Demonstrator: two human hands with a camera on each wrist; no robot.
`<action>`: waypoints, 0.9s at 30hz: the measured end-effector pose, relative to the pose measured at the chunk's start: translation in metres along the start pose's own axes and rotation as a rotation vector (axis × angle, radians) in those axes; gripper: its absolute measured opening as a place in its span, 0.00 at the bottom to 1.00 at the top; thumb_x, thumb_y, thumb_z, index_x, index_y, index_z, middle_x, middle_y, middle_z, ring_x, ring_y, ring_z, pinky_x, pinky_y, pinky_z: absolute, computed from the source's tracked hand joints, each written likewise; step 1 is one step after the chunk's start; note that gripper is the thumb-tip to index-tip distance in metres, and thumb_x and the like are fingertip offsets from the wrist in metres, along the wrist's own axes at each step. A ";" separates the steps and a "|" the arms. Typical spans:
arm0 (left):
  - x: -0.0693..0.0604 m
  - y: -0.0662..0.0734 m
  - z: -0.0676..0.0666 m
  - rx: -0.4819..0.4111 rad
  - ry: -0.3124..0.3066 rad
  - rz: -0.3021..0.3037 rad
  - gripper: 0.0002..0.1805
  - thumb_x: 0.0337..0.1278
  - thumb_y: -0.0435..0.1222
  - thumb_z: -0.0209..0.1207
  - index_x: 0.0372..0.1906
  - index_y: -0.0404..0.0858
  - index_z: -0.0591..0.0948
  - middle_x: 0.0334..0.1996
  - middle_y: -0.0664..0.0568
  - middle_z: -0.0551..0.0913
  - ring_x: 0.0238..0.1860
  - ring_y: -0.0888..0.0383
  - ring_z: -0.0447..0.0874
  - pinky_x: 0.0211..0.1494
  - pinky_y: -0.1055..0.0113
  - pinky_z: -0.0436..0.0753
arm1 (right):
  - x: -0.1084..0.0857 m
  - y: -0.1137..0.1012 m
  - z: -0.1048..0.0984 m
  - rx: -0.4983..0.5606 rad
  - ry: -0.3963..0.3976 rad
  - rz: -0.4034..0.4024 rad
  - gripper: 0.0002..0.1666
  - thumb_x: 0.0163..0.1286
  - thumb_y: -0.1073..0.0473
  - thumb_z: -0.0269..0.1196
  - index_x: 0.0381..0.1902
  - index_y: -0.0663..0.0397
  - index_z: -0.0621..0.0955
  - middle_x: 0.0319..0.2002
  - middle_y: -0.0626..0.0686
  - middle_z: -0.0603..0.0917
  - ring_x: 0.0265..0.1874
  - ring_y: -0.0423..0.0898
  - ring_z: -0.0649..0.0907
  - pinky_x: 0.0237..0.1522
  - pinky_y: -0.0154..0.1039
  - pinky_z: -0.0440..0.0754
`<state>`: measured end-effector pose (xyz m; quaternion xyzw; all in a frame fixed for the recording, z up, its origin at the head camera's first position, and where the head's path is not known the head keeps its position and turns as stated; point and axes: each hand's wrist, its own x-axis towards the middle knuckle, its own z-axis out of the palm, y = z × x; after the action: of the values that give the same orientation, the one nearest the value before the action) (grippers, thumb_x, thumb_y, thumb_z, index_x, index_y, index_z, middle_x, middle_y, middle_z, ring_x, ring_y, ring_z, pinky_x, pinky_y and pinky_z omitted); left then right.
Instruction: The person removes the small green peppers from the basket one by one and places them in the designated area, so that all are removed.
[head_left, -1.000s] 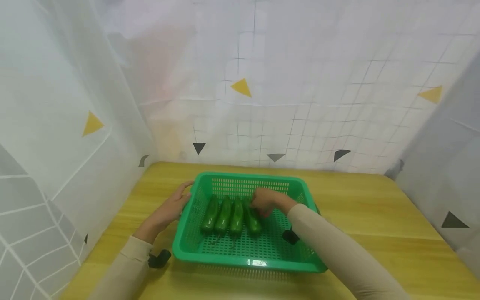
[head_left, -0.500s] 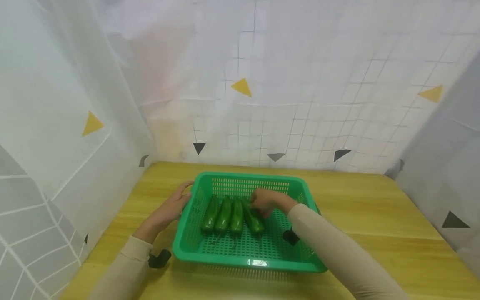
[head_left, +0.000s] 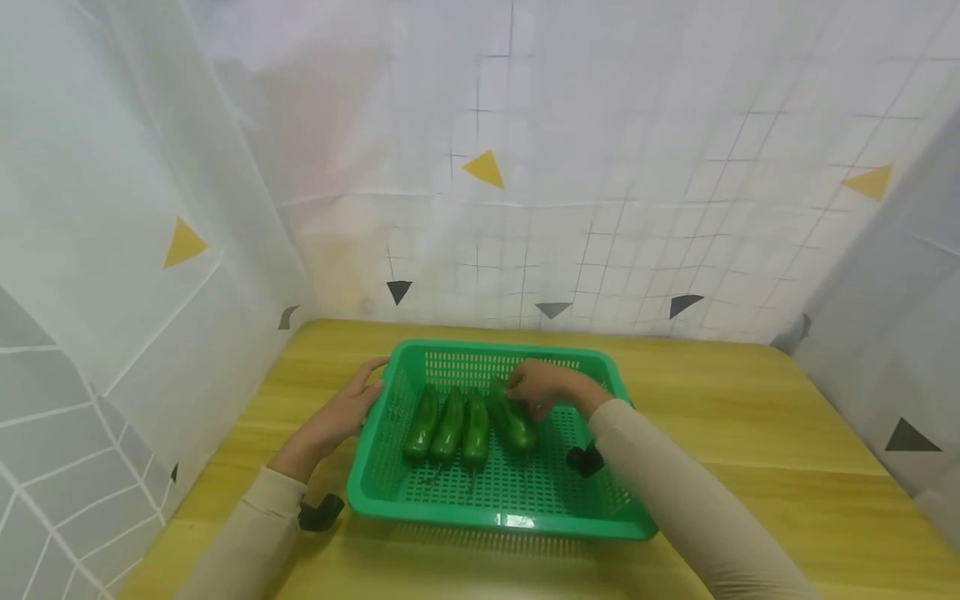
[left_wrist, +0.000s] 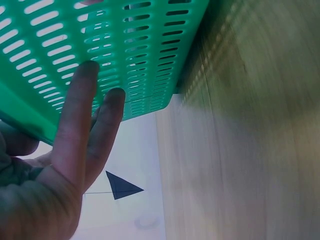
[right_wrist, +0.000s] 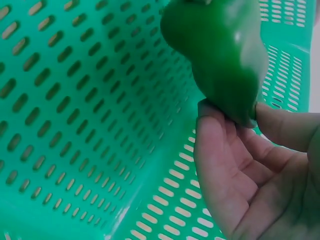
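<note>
Inside basket (head_left: 435, 514), glossy green peppers (head_left: 476, 433).

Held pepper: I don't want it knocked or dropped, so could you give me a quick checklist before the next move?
1. Pinch on the held pepper: ok; the right hand has its narrow end between thumb and fingers.
2. Basket steadied: ok; the left hand touches its left side.
3. Other three peppers inside: ok; they lie side by side.
4. Held pepper parallel to that row: not ok; it slants differently.
5. Held pepper lifted off the basket floor: cannot tell.
</note>
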<state>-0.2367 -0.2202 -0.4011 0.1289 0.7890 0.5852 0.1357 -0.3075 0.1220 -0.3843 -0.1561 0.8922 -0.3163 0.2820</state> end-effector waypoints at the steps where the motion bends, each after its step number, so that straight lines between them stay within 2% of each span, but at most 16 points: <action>1: 0.000 0.000 0.000 0.000 0.001 -0.002 0.25 0.86 0.42 0.33 0.79 0.46 0.51 0.44 0.37 0.80 0.39 0.48 0.84 0.42 0.54 0.85 | -0.001 0.000 -0.001 0.010 0.001 -0.004 0.21 0.78 0.61 0.58 0.62 0.70 0.76 0.43 0.60 0.83 0.39 0.53 0.86 0.36 0.43 0.88; 11: 0.000 -0.002 0.000 0.001 0.000 -0.003 0.25 0.86 0.41 0.33 0.79 0.46 0.51 0.43 0.37 0.79 0.38 0.49 0.83 0.42 0.54 0.85 | -0.010 -0.001 -0.010 0.060 0.008 -0.044 0.24 0.79 0.62 0.56 0.66 0.73 0.72 0.57 0.67 0.79 0.43 0.55 0.86 0.37 0.44 0.88; 18: -0.001 -0.002 0.001 0.002 0.003 -0.006 0.26 0.85 0.39 0.32 0.80 0.43 0.49 0.43 0.36 0.79 0.37 0.49 0.84 0.41 0.54 0.85 | -0.018 -0.004 -0.021 0.070 0.024 -0.087 0.27 0.80 0.62 0.54 0.69 0.75 0.68 0.61 0.72 0.75 0.46 0.61 0.85 0.41 0.48 0.88; 22: -0.001 -0.001 0.001 -0.004 0.004 -0.003 0.26 0.86 0.40 0.33 0.80 0.44 0.49 0.43 0.36 0.79 0.37 0.49 0.84 0.41 0.54 0.86 | -0.021 -0.004 -0.026 0.069 0.042 -0.126 0.27 0.80 0.64 0.54 0.69 0.78 0.67 0.63 0.75 0.73 0.43 0.60 0.86 0.41 0.49 0.88; 27: 0.000 0.000 0.000 0.011 0.007 -0.004 0.26 0.85 0.41 0.33 0.80 0.45 0.50 0.42 0.37 0.79 0.37 0.49 0.83 0.41 0.54 0.85 | -0.025 -0.006 -0.029 0.061 0.050 -0.147 0.25 0.80 0.64 0.54 0.67 0.77 0.69 0.59 0.74 0.76 0.41 0.58 0.86 0.40 0.49 0.88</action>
<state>-0.2369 -0.2201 -0.4015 0.1259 0.7931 0.5809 0.1333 -0.3043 0.1426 -0.3516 -0.2047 0.8751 -0.3668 0.2403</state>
